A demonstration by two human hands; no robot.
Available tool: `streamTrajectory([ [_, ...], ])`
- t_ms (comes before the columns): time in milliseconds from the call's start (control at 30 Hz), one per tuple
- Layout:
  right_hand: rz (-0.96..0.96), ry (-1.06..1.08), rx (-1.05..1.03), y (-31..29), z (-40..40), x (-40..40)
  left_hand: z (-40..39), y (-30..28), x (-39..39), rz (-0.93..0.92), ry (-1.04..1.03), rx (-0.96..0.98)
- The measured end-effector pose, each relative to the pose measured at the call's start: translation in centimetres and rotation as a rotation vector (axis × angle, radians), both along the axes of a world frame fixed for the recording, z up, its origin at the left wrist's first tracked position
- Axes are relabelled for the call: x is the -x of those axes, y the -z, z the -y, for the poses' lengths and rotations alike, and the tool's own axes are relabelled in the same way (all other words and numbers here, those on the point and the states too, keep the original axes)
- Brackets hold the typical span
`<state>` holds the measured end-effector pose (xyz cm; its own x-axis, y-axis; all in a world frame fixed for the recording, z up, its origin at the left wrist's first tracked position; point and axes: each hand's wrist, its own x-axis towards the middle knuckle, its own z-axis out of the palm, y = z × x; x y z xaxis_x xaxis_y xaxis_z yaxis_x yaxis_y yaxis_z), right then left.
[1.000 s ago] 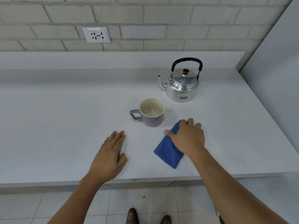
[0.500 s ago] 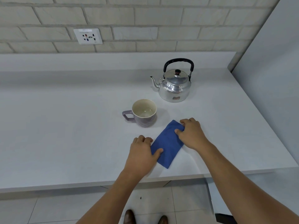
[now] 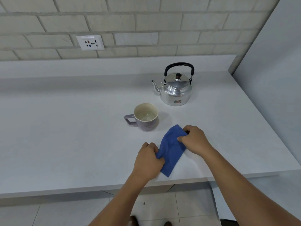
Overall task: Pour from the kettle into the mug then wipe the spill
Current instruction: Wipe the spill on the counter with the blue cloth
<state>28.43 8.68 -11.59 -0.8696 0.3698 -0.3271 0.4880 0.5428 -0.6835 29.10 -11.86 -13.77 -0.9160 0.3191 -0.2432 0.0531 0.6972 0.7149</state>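
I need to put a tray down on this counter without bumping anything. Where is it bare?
The left stretch of the counter is bare, from the mug to the left edge and back to the wall under the socket. The strip right of the kettle is also free. The front middle is crowded: both hands grip the blue cloth there.
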Motion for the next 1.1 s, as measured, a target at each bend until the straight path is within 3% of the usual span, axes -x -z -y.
streamTrajectory([
  [200,0.028,-0.007,0.166,-1.4,1.9,-1.0,4.9,-0.4,0.0,0.167,-0.196,-0.363],
  [600,-0.028,-0.121,0.538,-3.1,14.8,2.4,18.7,-3.1,5.3,-0.009,-0.563,-0.583],
  [833,-0.1,-0.063,0.585,-1.5,21.5,7.3,25.3,-3.0,10.1,-0.136,-0.598,-0.346],
  [1100,-0.085,-0.085,0.419,1.1,25.8,11.0,29.6,-1.7,14.2,-0.153,-0.533,-0.189],
])
